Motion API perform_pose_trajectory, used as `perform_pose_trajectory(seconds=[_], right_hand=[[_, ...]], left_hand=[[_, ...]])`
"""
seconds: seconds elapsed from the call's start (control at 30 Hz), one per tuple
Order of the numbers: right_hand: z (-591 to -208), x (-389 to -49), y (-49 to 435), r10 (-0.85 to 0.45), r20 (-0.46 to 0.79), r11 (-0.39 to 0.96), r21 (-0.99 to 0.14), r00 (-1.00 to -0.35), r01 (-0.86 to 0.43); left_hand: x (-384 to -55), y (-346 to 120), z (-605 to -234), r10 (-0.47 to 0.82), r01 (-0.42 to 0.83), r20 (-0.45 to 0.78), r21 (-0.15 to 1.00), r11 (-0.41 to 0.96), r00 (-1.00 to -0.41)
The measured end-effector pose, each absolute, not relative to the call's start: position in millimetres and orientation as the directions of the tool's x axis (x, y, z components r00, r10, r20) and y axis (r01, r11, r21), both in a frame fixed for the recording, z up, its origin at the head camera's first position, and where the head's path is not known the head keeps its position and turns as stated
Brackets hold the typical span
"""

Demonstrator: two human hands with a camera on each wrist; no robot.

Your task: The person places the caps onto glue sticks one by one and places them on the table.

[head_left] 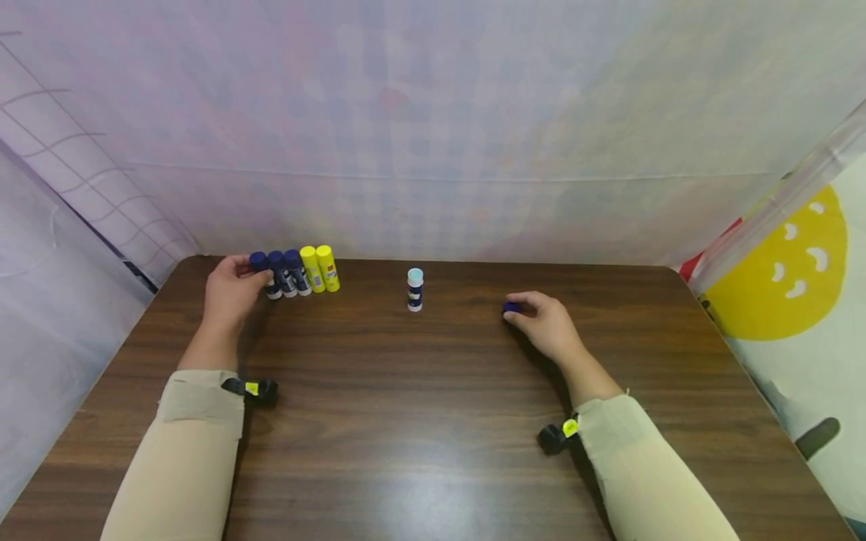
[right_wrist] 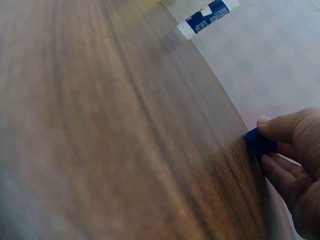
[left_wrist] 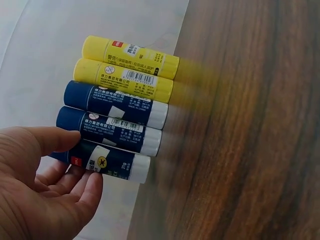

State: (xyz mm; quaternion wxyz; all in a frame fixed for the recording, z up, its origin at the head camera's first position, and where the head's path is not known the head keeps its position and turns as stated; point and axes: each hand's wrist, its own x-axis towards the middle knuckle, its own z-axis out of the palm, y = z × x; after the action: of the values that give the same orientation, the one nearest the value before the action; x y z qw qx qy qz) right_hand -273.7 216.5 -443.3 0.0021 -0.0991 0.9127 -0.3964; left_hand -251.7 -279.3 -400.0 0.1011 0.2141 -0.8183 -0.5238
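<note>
At the table's far left, several glue sticks stand upright in a row. My left hand (head_left: 230, 294) grips the end one, a blue glue stick (left_wrist: 117, 164) with a white base, between thumb and fingers. Beside it come two more blue glue sticks (left_wrist: 107, 130), then two yellow glue sticks (head_left: 328, 269). On the right, my right hand (head_left: 549, 329) pinches a small blue cap (right_wrist: 260, 142) low at the table surface. Between the hands an uncapped glue stick (head_left: 416, 296) stands upright, its pale top showing.
Brown wood-grain table (head_left: 379, 391) lies under everything. A pale curtain (head_left: 433, 150) hangs along its back edge, close behind the row. At the right hangs a cloth with a yellow print (head_left: 785, 278).
</note>
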Motion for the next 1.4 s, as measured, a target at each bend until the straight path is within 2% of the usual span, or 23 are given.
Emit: perform_pose_trajectory(seconds=[0.97,1.4], right_hand=[[-442,-275,213,-0.177,0.1,0.659,-0.727,-0.979,-0.193],[-442,-276,211,-0.173,0.135,0.649,-0.73,-0.976,-0.216]], left_hand=[[-252,-278,-400,-0.441,-0.234,-0.049,0.897,0.375,-0.896],[-249,-278,-394,-0.427,-0.22,-0.019,0.878,0.426,-0.904]])
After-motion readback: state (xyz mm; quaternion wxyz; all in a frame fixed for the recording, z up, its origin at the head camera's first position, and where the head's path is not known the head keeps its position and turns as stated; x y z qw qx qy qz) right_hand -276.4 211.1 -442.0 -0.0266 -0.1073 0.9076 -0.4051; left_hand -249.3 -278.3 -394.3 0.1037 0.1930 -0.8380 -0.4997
